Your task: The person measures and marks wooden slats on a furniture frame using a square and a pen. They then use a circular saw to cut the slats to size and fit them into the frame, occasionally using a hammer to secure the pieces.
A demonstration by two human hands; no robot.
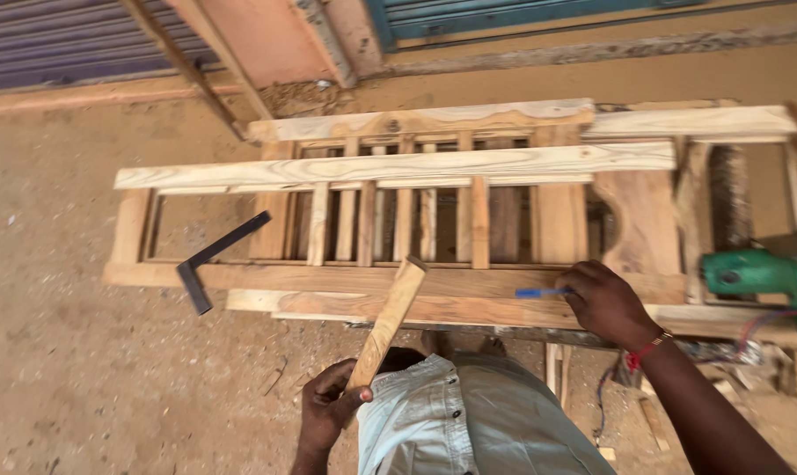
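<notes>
Two hands: both at work at the near edge of the wooden frame [398, 211], which I take as the landmark.
Left hand [328, 406]: below the frame's near edge, grip clamped around the lower end of a wooden stick [388, 321].
Wooden stick: tilted, its upper end resting against the frame's near rail, just left of the middle.
Right hand [605, 303]: on the frame's near rail, right of the middle, grip pinched together on a blue pen [542, 292].
Blue pen: lying almost flat along the near rail, tip pointing left, touching the wood.
Wooden frame: pale timber with upright slats between long rails, lying flat and stacked on more frames of the same kind.
Metal square [215, 258]: dark, L-shaped, resting on the frame's left end, its short leg hanging over the near edge.
Green power tool [764, 274]: at the frame's right end, near the right hand but apart from it.
Red thread band [642, 350]: around the right wrist.
Ground [108, 369]: sandy earth in front of and left of the frame.
Shutters [64, 40]: purple and blue, beyond the frame's far side.
</notes>
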